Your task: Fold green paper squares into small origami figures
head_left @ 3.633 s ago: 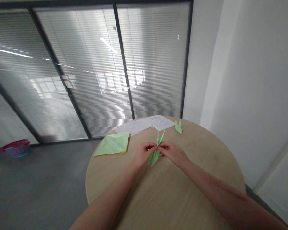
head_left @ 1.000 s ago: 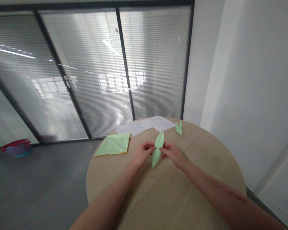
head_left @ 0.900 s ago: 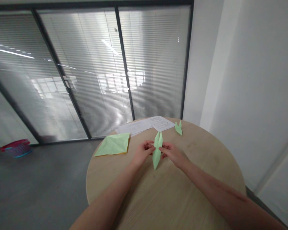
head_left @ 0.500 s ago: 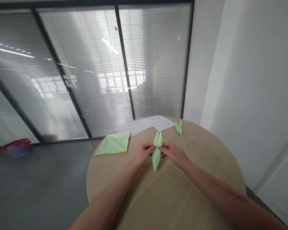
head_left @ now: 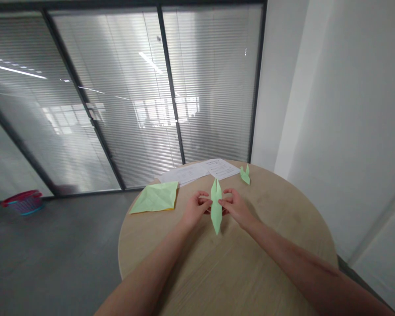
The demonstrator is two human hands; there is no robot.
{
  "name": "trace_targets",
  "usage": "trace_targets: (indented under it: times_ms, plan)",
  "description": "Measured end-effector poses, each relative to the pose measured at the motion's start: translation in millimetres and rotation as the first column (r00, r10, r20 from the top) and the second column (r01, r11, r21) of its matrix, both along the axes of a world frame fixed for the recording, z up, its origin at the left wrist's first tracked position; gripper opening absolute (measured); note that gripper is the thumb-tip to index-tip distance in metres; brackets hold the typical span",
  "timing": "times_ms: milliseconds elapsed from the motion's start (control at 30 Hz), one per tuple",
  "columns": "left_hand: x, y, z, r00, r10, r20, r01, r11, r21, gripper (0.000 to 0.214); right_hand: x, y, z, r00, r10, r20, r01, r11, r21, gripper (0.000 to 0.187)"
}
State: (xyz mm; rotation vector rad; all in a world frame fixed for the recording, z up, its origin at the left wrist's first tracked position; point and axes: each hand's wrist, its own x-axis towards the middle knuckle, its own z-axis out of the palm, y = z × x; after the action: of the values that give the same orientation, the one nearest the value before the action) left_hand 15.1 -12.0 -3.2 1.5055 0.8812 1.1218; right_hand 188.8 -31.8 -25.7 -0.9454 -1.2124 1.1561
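Between my hands is a folded light-green origami paper (head_left: 216, 210), long and narrow, with two points at its far end and a single point towards me. My left hand (head_left: 197, 206) pinches its left edge between thumb and fingers. On the opposite edge, my right hand (head_left: 234, 206) grips it the same way. Some fingertips are hidden behind the paper. A smaller folded green origami figure (head_left: 245, 175) stands on the table beyond my right hand. To the left of my left hand lies a stack of green paper sheets (head_left: 156, 197) with a yellow edge showing underneath.
The round wooden table (head_left: 250, 272) bears everything. White printed sheets (head_left: 197, 172) lie along its far edge. A red and blue basket (head_left: 24, 202) sits on the floor at far left. Glass panels with blinds (head_left: 213, 87) stand behind, and a white wall (head_left: 358, 131) is at right.
The folded paper has turned slightly, so its near point has swung right and it lies straighter. Some fingers of both hands have lifted and spread, while the thumbs stay on the edges.
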Motion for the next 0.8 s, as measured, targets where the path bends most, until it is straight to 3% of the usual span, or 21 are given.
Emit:
trace_targets:
  times_ms: [167, 367, 800]
  plan:
    - [-1.6, -0.2, 2.0, 0.997, 0.023, -0.076, -0.018, 0.998, 0.06, 0.026, -0.8, -1.0, 2.0, 1.0, 0.009, -0.005, -0.009, 0.999, 0.047, 0.029]
    - [-3.4, -0.7, 4.0, 0.995, 0.006, -0.105, -0.003, 0.999, 0.035, 0.02, 2.2, -0.2, 4.7, 0.997, 0.078, -0.024, -0.078, 0.997, 0.007, 0.023]
    - [-6.8, 2.9, 1.8, 0.998, -0.041, -0.039, 0.039, 0.998, -0.044, 0.03, 10.1, -5.5, 12.0, 0.991, 0.128, 0.036, -0.128, 0.992, 0.013, 0.029]
